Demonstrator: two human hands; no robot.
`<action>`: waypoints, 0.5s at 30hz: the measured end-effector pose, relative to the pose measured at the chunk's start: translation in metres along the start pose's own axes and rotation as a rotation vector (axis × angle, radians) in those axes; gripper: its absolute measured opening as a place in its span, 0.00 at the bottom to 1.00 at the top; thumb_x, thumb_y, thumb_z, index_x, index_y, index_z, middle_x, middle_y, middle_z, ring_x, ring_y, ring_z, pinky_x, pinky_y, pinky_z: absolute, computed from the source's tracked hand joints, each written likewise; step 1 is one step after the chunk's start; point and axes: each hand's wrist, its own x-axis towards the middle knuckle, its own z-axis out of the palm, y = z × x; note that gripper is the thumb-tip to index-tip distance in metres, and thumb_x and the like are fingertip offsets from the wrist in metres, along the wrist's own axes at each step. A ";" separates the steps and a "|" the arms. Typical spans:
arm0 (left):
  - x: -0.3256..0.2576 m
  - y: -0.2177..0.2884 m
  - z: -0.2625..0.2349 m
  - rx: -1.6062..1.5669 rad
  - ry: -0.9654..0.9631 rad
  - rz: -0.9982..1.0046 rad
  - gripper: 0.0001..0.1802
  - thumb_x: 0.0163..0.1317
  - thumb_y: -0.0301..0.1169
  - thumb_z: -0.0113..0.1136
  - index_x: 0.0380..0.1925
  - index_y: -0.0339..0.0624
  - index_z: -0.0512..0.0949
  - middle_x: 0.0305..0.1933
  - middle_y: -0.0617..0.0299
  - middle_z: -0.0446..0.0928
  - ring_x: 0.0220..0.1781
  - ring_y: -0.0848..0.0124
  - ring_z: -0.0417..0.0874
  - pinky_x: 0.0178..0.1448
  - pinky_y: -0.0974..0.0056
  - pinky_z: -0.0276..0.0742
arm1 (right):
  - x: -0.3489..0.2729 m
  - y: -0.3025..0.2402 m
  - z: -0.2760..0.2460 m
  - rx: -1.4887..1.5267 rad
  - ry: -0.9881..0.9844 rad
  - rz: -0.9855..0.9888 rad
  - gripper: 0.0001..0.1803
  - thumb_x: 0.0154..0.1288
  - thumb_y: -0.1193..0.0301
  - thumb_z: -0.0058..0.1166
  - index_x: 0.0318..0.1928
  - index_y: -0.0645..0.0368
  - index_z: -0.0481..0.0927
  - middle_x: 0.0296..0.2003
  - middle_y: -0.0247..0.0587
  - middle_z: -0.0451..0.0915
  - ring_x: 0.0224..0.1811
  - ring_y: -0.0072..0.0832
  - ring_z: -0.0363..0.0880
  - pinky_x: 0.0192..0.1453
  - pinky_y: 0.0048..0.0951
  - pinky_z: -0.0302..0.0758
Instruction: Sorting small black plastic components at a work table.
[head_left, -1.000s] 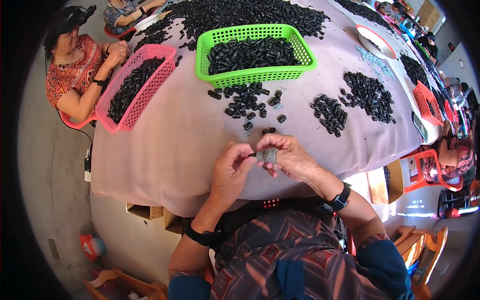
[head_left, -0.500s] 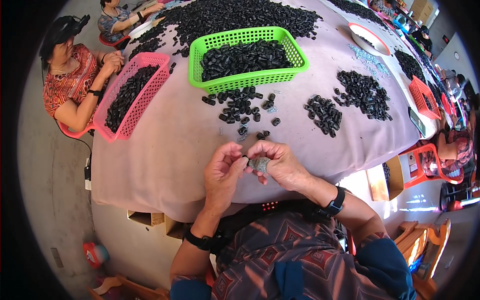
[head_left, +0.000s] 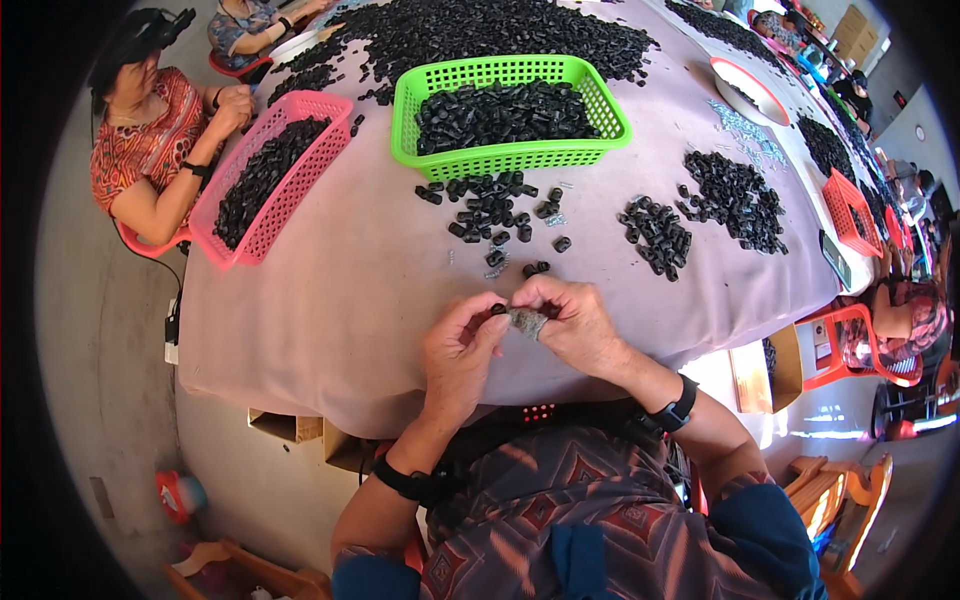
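Close to the table's near edge my two hands meet. Thumb and fingers of my left hand (head_left: pixel 458 350) pinch a small black plastic part (head_left: pixel 498 310). My right hand (head_left: pixel 575 325) has a grey fabric cover (head_left: pixel 527 321) on a finger, pressed up against that part; whether a small piece sits between its fingertips is hidden. Just beyond my hands lie a few loose black plastic parts (head_left: pixel 537 268) and small metal springs (head_left: pixel 495 262). A larger scatter of black parts (head_left: pixel 490 212) spreads in front of a green basket (head_left: pixel 510 163) filled with the same kind.
At the left a person (head_left: pixel 150 150) sits by a pink basket (head_left: pixel 275 200) of black parts. Black heaps (head_left: pixel 735 200) lie to the right, near a pile of springs (head_left: pixel 748 132) and a red-rimmed bowl (head_left: pixel 765 100). A big black mound (head_left: pixel 480 40) covers the far table.
My left hand has shifted slightly right, and the fingertips of both hands have turned a little, baring the black part's end. The view has moved slightly.
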 end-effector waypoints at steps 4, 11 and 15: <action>0.007 0.000 -0.009 -0.027 -0.014 0.044 0.07 0.61 0.22 0.54 0.40 0.35 0.76 0.34 0.64 0.74 0.29 0.78 0.73 0.34 0.73 0.72 | 0.013 -0.008 -0.015 -0.184 0.091 -0.038 0.08 0.53 0.85 0.51 0.34 0.63 0.77 0.27 0.38 0.78 0.29 0.18 0.75 0.34 0.23 0.72; 0.014 0.011 -0.022 -0.113 0.087 0.043 0.10 0.64 0.25 0.52 0.44 0.36 0.75 0.35 0.62 0.75 0.33 0.76 0.76 0.33 0.72 0.74 | 0.047 -0.034 -0.013 -0.603 -0.152 -0.419 0.16 0.45 0.88 0.48 0.37 0.63 0.75 0.32 0.46 0.76 0.41 0.45 0.76 0.42 0.36 0.74; 0.015 0.008 -0.025 -0.129 0.110 0.019 0.10 0.65 0.25 0.52 0.45 0.37 0.75 0.34 0.62 0.75 0.32 0.76 0.76 0.32 0.72 0.73 | 0.060 -0.023 -0.001 -0.937 -0.302 -0.541 0.12 0.43 0.85 0.53 0.33 0.62 0.75 0.32 0.44 0.73 0.39 0.43 0.73 0.49 0.35 0.72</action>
